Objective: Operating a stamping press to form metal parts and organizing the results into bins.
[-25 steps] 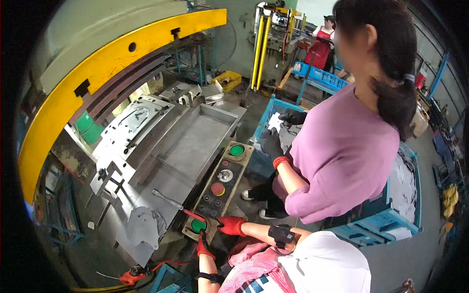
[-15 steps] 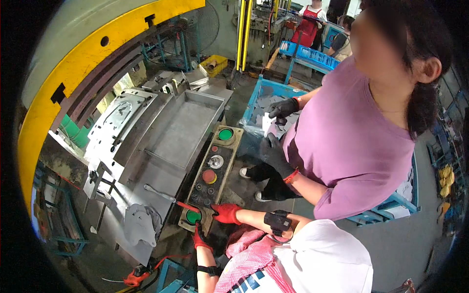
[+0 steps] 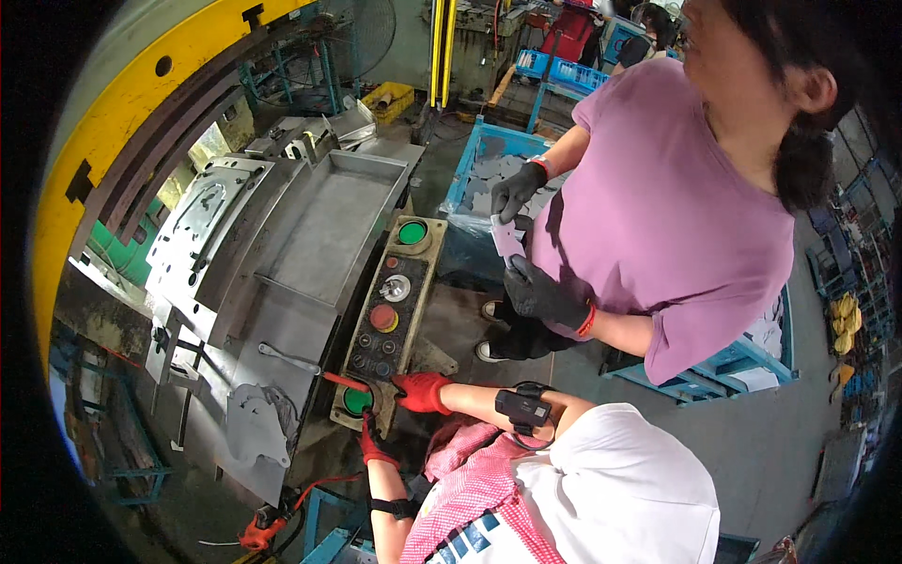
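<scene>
My left hand (image 3: pixel 376 444), in a red glove, is at the near end of a long control panel (image 3: pixel 387 315). One finger stretches up to the edge of the green button (image 3: pixel 357 400). My right hand (image 3: pixel 423 392), also red-gloved, rests against the panel's right edge beside that button, fingers pointing left and partly hidden. I see nothing held in either hand. A metal tool with a red grip (image 3: pixel 345 382) lies across from the press table to the button. Thin grey sheet-metal pieces (image 3: pixel 256 425) lie on the table's near end.
A press with a yellow frame (image 3: pixel 132 89) stands left, its die (image 3: pixel 202 221) beside a metal tray (image 3: pixel 340 211). To my right a co-worker in a purple shirt (image 3: pixel 658 216) holds a small pale piece (image 3: pixel 507 240) in dark gloves. Behind is a blue bin (image 3: pixel 460 174) of metal pieces.
The view has shifted, so the press and panel appear farther left and slightly higher. My hands stay by the near green button. The co-worker's hands and pale piece have tilted somewhat.
</scene>
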`<state>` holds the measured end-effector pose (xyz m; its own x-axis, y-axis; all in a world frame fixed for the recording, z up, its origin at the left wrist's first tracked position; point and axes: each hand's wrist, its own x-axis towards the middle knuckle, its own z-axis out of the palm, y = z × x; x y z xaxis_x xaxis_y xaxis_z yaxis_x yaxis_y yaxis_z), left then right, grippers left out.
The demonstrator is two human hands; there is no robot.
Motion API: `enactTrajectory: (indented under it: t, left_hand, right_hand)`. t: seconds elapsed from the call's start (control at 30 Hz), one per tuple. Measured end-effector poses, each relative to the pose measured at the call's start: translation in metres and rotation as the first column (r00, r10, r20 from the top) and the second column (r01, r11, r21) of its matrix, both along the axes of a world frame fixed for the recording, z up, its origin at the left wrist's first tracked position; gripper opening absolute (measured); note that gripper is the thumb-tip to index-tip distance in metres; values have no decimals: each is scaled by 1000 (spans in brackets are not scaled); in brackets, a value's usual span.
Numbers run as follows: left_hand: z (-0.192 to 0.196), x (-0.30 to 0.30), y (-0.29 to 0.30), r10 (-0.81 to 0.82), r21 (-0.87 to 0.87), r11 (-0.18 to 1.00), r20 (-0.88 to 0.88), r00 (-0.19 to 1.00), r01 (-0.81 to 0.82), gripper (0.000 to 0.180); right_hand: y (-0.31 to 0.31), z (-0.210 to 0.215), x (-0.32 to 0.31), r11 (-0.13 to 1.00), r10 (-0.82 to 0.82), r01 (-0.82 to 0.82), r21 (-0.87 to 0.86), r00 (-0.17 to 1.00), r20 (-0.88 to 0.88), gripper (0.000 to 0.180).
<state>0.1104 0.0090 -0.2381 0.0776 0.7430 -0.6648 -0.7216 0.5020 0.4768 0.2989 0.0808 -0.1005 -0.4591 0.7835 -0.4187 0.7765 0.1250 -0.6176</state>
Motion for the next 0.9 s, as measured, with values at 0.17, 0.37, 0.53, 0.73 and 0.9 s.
enactTrajectory:
  t: [0.17, 0.37, 0.53, 0.73, 0.9]
  left_hand:
    - [-19, -24, -8, 50, -51, 998, 62, 997, -47, 61]
    - [30, 6, 2, -69, -41, 997, 64, 996, 72, 53]
    - [-9, -5, -6, -83, 30, 996, -153, 985, 89, 51]
    - [-28, -16, -12, -114, 109, 985, -185, 976, 135, 81]
    - [5, 3, 3, -85, -94, 993, -130, 988, 73, 80]
  right_hand:
    - [-4, -5, -10, 999, 11, -10, 33, 1000, -26, 60]
    - [1, -18, 8, 999, -36, 37, 39, 999, -5, 60]
    - [0, -8, 9, 999, -13, 13, 41, 1000, -12, 60]
    - [0, 0, 9, 1000, 2, -2, 8, 1000, 4, 60]
    - [2, -7, 19, 1000, -18, 18, 4, 1000, 9, 62]
